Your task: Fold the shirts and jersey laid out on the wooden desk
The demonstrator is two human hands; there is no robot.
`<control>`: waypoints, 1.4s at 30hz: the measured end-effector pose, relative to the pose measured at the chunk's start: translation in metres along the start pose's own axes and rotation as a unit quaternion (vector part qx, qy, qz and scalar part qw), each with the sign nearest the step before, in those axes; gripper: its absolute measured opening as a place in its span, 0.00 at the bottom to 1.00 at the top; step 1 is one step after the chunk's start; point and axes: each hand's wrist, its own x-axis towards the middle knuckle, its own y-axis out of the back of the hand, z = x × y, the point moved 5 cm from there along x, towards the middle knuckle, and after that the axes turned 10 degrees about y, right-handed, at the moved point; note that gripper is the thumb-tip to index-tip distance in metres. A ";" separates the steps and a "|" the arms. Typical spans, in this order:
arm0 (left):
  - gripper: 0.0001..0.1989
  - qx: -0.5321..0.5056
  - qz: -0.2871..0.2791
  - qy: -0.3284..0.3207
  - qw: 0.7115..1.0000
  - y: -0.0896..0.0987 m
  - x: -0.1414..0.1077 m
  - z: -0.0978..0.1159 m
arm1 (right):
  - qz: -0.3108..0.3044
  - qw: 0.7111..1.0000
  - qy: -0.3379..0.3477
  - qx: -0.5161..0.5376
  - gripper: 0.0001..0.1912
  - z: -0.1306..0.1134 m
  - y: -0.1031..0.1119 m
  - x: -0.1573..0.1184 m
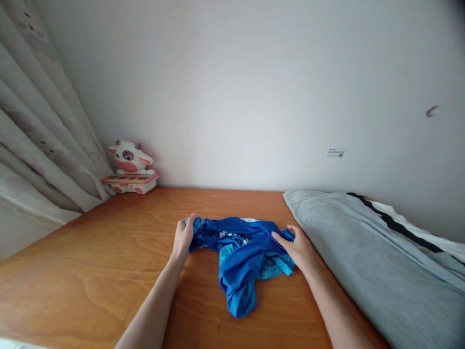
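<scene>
A crumpled blue garment (pixel 240 286) with lighter blue parts and a white print lies bunched on the wooden surface (pixel 109 252). One fold of it reaches toward me; its exact kind is hard to make out. My left hand (pixel 184 236) is closed on the garment's left end, fingertips partly hidden behind the cloth. At the right end, my right hand (pixel 297 246) has cloth between its thumb and fingers, the thumb lying on top and the fingers at the far edge.
A cow-shaped toy keyboard (pixel 132 167) stands at the back left by a pale curtain (pixel 39 126). Grey bedding (pixel 366 252) with black and white bands lies along the right. A white wall (pixel 232 97) with a small label (pixel 335 152) rises behind.
</scene>
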 end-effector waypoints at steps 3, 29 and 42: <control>0.26 0.277 -0.059 -0.040 0.958 -0.013 -0.017 0.000 | -0.117 0.984 0.080 -0.104 0.19 -0.012 -0.013 -0.010; 0.22 0.397 -0.142 -0.150 0.894 -0.028 -0.028 0.001 | -0.038 0.989 0.122 -0.069 0.28 -0.007 -0.013 -0.008; 0.16 0.190 -0.025 -0.229 0.954 -0.015 -0.016 0.003 | 0.083 0.967 0.241 -0.012 0.03 -0.048 0.012 -0.007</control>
